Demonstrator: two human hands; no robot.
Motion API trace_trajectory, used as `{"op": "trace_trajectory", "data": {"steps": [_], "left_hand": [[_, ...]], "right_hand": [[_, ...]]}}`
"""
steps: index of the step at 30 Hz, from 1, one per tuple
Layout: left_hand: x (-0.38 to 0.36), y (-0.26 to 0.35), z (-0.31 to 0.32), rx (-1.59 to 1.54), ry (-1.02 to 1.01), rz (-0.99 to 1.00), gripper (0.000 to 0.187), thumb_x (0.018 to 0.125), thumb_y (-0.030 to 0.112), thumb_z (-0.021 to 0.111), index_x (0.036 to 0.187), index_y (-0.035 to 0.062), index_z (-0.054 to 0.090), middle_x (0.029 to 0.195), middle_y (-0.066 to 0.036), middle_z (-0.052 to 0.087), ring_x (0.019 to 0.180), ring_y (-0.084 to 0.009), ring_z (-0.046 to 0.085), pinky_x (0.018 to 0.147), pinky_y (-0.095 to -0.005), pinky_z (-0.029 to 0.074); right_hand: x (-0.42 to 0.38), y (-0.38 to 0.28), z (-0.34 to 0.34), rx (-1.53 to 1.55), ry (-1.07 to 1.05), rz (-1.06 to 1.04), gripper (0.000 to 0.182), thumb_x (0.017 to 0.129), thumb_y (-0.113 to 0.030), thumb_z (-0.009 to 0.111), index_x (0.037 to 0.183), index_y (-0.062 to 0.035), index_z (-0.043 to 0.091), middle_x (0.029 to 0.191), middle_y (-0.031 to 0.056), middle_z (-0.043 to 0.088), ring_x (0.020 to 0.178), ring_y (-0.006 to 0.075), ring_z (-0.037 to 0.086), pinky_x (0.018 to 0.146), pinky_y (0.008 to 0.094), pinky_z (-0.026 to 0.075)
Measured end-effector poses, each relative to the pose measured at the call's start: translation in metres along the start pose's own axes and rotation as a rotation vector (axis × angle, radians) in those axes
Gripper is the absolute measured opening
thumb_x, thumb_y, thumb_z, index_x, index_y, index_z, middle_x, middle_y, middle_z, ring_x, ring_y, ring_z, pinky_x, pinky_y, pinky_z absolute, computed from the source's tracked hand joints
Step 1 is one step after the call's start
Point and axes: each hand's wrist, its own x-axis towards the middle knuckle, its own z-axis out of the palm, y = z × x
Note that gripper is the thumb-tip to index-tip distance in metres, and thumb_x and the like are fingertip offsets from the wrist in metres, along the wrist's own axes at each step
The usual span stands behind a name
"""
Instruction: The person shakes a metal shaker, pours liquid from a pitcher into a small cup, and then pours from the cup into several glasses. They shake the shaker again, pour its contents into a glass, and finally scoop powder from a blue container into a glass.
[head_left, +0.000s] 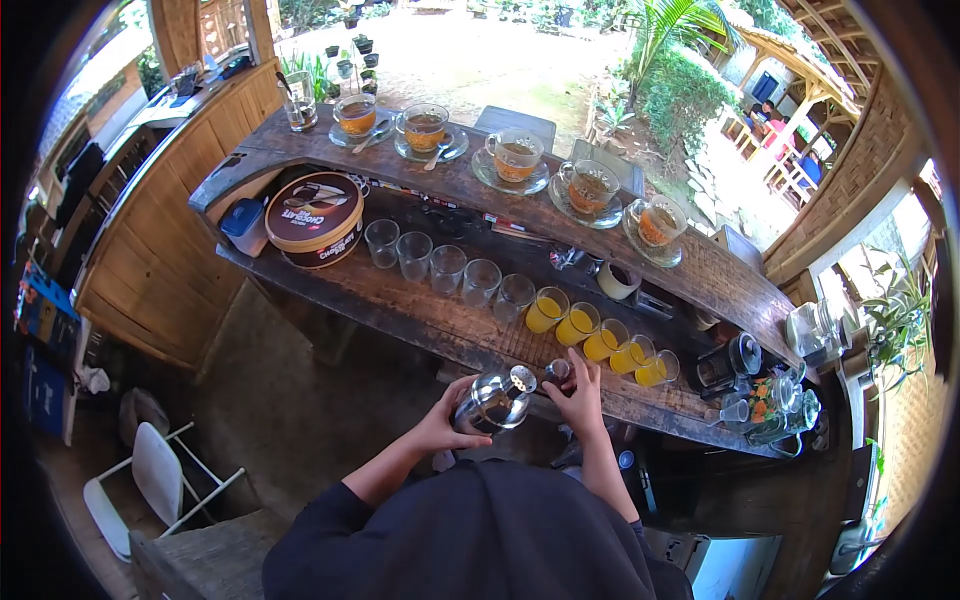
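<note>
My left hand [446, 418] is wrapped round a metal cocktail shaker [492, 402], which is tilted, its perforated strainer top [520, 380] uncovered. Between the fingers of my right hand [580, 396] is the shaker's small metal cap [557, 372], held apart from the strainer. Just beyond my hands, a row of glasses runs along the lower counter [440, 323]. Several of them hold yellow-orange drink [577, 325]; the others to the left, such as one clear glass [448, 267], look empty.
On the raised shelf [470, 180] stand several glass cups of amber drink [424, 127] on saucers. A round chocolate tin [315, 218] sits at left. A French press [735, 362] and glass pitcher [785, 410] stand at right. Behind left is a white folding chair [160, 475].
</note>
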Motion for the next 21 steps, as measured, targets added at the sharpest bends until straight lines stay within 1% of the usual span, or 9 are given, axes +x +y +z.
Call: {"op": "trace_trajectory", "data": {"steps": [4,6,7,8,10,11,14,16,21], "left_hand": [[0.019,0.016,0.009,-0.07,-0.009,0.059,0.1,0.06,0.007,0.083,0.138,0.0105,0.02,0.131,-0.01,0.039,0.124,-0.0209,0.036,0.103,-0.0358,0.03],[0.033,0.023,0.015,-0.192,0.013,0.075,0.101,0.061,0.004,0.081,0.139,0.0121,0.017,0.13,-0.01,0.039,0.126,-0.0214,0.033,0.103,-0.0364,0.03],[0.042,0.026,0.023,-0.277,0.049,0.126,0.093,0.067,0.008,0.079,0.137,0.0135,0.018,0.12,-0.008,0.045,0.112,-0.0173,0.046,0.087,-0.0302,0.043],[0.049,0.023,0.027,-0.278,0.05,0.13,0.093,0.067,0.008,0.079,0.137,0.0135,0.018,0.12,-0.008,0.045,0.112,-0.0173,0.046,0.087,-0.0302,0.043],[0.063,0.012,0.034,-0.454,0.108,-0.015,0.082,0.074,0.014,0.074,0.135,0.0151,0.018,0.107,-0.004,0.05,0.09,-0.0098,0.052,0.061,-0.0216,0.045],[0.072,0.013,0.046,-0.573,0.166,-0.03,0.076,0.079,0.018,0.069,0.134,0.0169,0.016,0.097,-0.001,0.051,0.073,-0.0038,0.048,0.046,-0.0181,0.034],[0.086,0.026,0.062,-0.713,0.132,-0.04,0.078,0.079,0.018,0.07,0.135,0.0179,0.015,0.116,-0.007,0.046,0.101,-0.0154,0.051,0.076,-0.0307,0.049],[0.09,0.034,0.064,-0.619,0.087,-0.126,0.077,0.082,0.012,0.065,0.137,0.0192,0.011,0.123,-0.009,0.041,0.114,-0.0186,0.045,0.09,-0.0351,0.044],[0.103,0.03,0.056,-0.493,0.003,-0.244,0.081,0.078,0.014,0.071,0.135,0.0179,0.013,0.123,-0.009,0.042,0.111,-0.0203,0.049,0.086,-0.036,0.046]], "right_hand": [[-0.012,-0.002,-0.003,0.066,0.082,-0.012,0.059,0.073,-0.016,0.073,0.125,-0.0053,0.046,0.105,0.0103,0.049,0.083,0.0157,0.055,0.074,0.0282,0.047],[-0.018,-0.001,-0.004,0.487,-0.122,-0.049,0.052,0.076,-0.021,0.071,0.121,-0.0061,0.049,0.109,0.0114,0.049,0.087,0.0156,0.055,0.076,0.0297,0.047],[-0.02,-0.003,-0.007,0.52,-0.241,-0.098,0.058,0.079,-0.025,0.069,0.126,-0.0065,0.043,0.115,0.012,0.048,0.096,0.0159,0.054,0.079,0.0315,0.047],[-0.024,-0.006,-0.006,0.518,-0.243,-0.101,0.058,0.079,-0.025,0.069,0.126,-0.0065,0.043,0.115,0.012,0.048,0.096,0.0159,0.054,0.079,0.0315,0.047],[-0.032,-0.018,0.001,0.835,-0.387,-0.064,0.069,0.077,-0.021,0.072,0.133,-0.0055,0.033,0.118,0.011,0.047,0.103,0.016,0.051,0.084,0.0318,0.045],[-0.035,-0.031,0.0,0.874,-0.392,0.0,0.082,0.073,-0.016,0.076,0.136,-0.004,0.025,0.121,0.0114,0.046,0.109,0.0175,0.049,0.089,0.0312,0.043],[-0.038,-0.032,0.003,0.688,-0.247,0.004,0.08,0.071,-0.012,0.077,0.133,0.0016,0.029,0.124,0.0117,0.045,0.112,0.0177,0.047,0.092,0.0297,0.041],[-0.043,-0.024,-0.002,0.677,-0.236,0.025,0.078,0.071,-0.012,0.077,0.132,0.0026,0.03,0.123,0.0114,0.047,0.111,0.0172,0.048,0.092,0.0296,0.041],[-0.049,-0.036,-0.029,0.669,-0.182,0.088,0.071,0.072,-0.012,0.075,0.129,0.006,0.035,0.116,0.0118,0.051,0.108,0.0185,0.049,0.093,0.0329,0.04]]}}
